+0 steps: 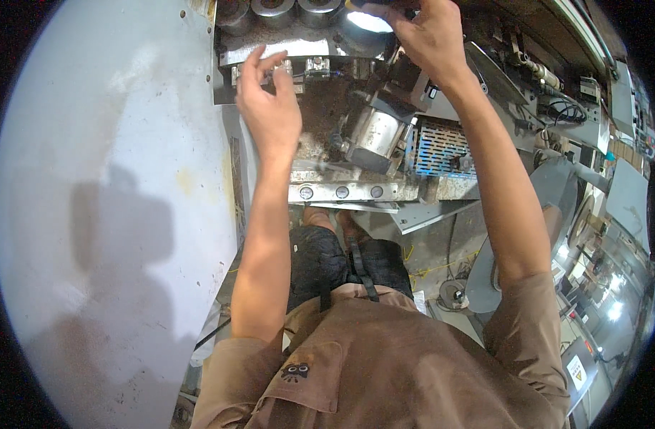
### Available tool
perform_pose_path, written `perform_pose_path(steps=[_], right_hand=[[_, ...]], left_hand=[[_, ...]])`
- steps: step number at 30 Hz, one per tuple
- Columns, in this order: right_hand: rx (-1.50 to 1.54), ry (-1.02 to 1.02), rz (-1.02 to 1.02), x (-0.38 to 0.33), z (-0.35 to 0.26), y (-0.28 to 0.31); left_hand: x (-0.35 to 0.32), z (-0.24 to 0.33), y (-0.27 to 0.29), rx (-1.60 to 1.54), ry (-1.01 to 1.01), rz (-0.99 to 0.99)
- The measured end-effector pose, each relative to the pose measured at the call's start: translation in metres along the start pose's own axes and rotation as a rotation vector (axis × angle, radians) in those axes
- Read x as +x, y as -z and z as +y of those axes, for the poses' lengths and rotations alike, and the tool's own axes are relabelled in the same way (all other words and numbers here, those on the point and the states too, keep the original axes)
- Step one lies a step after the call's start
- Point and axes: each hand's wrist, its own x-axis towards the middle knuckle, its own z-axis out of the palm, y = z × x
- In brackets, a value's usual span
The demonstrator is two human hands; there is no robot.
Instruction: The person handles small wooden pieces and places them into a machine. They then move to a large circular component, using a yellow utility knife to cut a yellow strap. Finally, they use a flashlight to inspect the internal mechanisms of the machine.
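Head view: two hands on machine; left hand [269, 107] fingering fitting [283, 69]; right hand [427, 36] gripping flashlight [368, 16]; three bolts [341, 191].

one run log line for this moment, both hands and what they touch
left hand: fingertips on small metal fitting | right hand: gripping lit flashlight | machine bed: metal chips

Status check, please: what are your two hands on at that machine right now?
Left hand fingers pinching a small metal fitting on the machine. Right hand gripping a lit torch up top. Nothing blocking either hand.
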Motion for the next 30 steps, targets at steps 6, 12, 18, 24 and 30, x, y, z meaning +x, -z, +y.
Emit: perform_pose_path(steps=[6, 12, 18, 24, 30], right_hand=[[-0.217, 0.357, 0.049, 0.002, 0.013, -0.016], [-0.152, 0.283, 0.079, -0.004, 0.015, -0.031], [-0.132, 0.262, 0.131, -0.010, 0.020, -0.036], [-0.112, 0.259, 0.156, -0.011, 0.025, -0.041], [-0.127, 0.260, 0.146, -0.011, 0.024, -0.041]], left_hand=[[0.055, 0.017, -0.007, 0.225, -0.360, 0.077], [0.098, 0.049, -0.015, 0.404, -0.547, -0.111], [0.128, 0.058, -0.032, 0.695, -0.552, -0.362], [0.152, 0.086, -0.038, 1.047, -0.404, -0.685], [0.180, 0.019, -0.050, 0.971, -0.631, -0.661]])
